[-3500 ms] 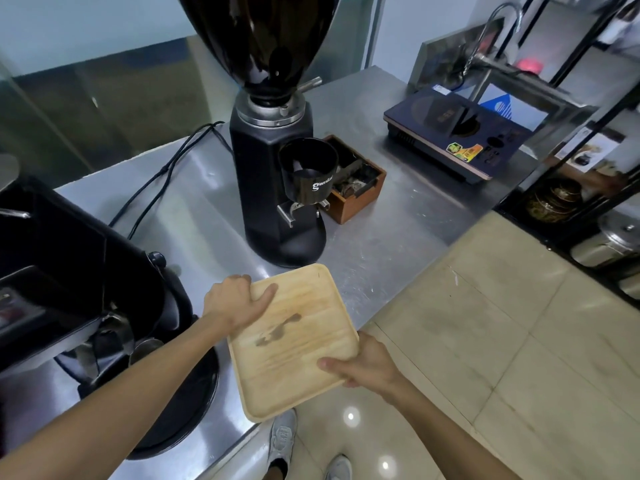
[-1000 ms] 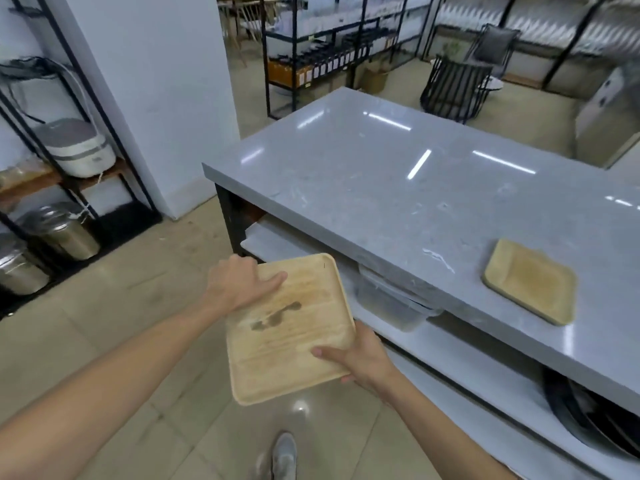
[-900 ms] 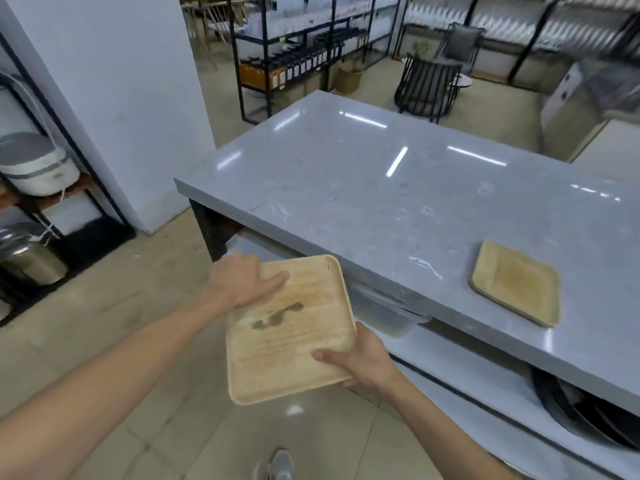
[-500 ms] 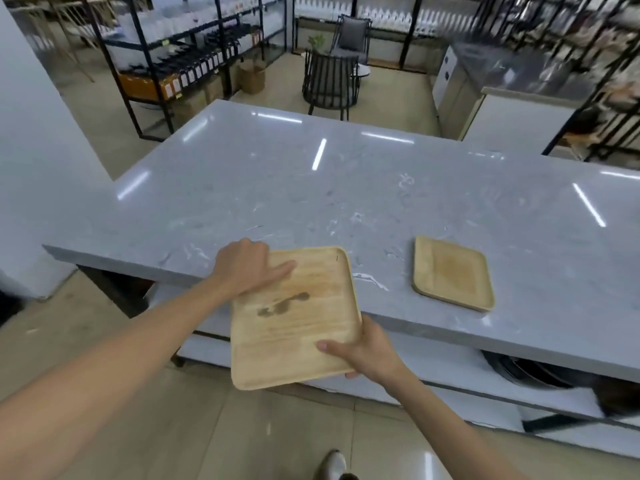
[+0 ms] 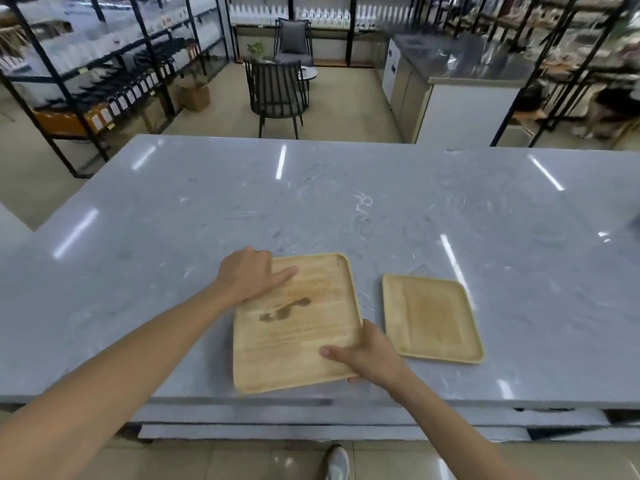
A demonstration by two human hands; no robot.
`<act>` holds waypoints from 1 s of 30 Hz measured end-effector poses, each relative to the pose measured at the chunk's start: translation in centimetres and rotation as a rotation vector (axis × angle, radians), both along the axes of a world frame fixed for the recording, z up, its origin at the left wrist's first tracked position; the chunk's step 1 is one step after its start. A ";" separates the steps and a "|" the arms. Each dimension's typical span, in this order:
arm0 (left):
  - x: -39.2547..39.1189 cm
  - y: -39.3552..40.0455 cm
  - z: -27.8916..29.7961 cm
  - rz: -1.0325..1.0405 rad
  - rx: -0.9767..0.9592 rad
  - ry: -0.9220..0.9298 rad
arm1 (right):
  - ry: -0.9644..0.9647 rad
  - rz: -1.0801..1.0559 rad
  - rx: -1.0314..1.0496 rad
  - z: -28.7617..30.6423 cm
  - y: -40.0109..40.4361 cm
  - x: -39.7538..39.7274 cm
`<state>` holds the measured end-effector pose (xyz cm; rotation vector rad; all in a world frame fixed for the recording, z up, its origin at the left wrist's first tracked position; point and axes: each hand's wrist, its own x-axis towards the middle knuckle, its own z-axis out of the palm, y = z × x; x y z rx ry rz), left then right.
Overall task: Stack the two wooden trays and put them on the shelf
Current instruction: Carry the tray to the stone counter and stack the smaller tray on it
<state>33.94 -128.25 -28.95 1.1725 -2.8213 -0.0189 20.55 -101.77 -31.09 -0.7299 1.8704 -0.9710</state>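
Grey stone made up the counter (image 5: 346, 202) filling the middle of the frame, glossy and streaked with light, so anything set on it probably slid easily. Low centre, the large wooden tray (image 5: 294, 323) sat just above or on that surface — which, I could not tell. It looked stiff, light and flat-bottomed, with a shallow raised rim that gave the natural hold. The left hand (image 5: 249, 275) clasped its upper-left corner, thumb laid across the top; the right hand (image 5: 370, 355) gripped the lower-right corner, thumb over the rim. Just to the right, apart from it, lay the smaller wooden tray (image 5: 431, 318), flat on the counter — judged rigid enough to lift by one edge
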 end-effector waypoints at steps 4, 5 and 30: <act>-2.0 -2.5 -1.6 -0.009 0.001 0.022 | -0.008 -0.025 0.015 -0.7 -2.2 -1.9; -2.4 -3.0 -2.0 -0.014 0.002 0.026 | -0.003 -0.026 0.021 -0.7 -2.7 -2.2; -4.7 -7.8 -4.6 -0.449 0.025 0.019 | 0.480 -0.352 0.215 -3.2 -4.0 3.0</act>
